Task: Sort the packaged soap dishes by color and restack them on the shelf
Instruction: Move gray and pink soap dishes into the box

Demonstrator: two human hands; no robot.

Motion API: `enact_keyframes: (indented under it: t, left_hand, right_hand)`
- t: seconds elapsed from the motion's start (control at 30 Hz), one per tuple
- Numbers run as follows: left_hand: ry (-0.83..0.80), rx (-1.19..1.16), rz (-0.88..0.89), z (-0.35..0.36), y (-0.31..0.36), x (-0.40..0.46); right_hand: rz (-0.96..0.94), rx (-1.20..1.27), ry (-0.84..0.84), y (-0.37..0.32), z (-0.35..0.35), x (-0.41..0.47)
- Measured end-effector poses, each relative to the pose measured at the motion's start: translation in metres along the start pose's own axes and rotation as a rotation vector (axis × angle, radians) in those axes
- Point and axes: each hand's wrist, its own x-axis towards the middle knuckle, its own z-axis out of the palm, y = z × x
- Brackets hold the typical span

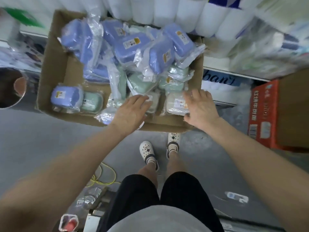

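Cardboard box (55, 67) holds the wrapped soap dishes, and both hands reach into its near edge. Left hand (132, 111) lies palm down with straight fingers resting on a cream dish (153, 102) in clear wrap; it grips nothing. Right hand (200, 108) has its fingers spread and relaxed over the near right corner, touching the wrap of a second cream dish (175, 102) just to its left; whether the thumb curls under the pack cannot be told through the blur. Beyond the fingertips of both hands lie green dishes (140, 82), and farther still a loose heap of blue dishes (132, 47) fills the back of the box. Well to the left of the left hand, a blue dish (65, 96) and a green dish (92, 102) sit side by side, touching. Right of the right hand stands an orange carton (264, 114). White rolls (184, 12) are stacked behind the box.
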Motion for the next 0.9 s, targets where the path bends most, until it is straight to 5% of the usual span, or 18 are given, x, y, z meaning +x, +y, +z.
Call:
enact_keyframes:
  t: [0.3, 0.67, 0.9]
  left_hand:
    - [-0.558, 0.506, 0.063, 0.032, 0.027, 0.075]
    - [-0.531, 0.564, 0.017, 0.034, 0.030, 0.084]
    - [-0.214, -0.043, -0.088, -0.021, 0.043, 0.069]
  right_hand:
    - [0.161, 0.003, -0.011, 0.036, 0.002, -0.009]
    - [0.172, 0.096, -0.040, 0.040, 0.008, -0.012]
    - [0.261, 0.202, 0.081, 0.050, -0.006, -0.048]
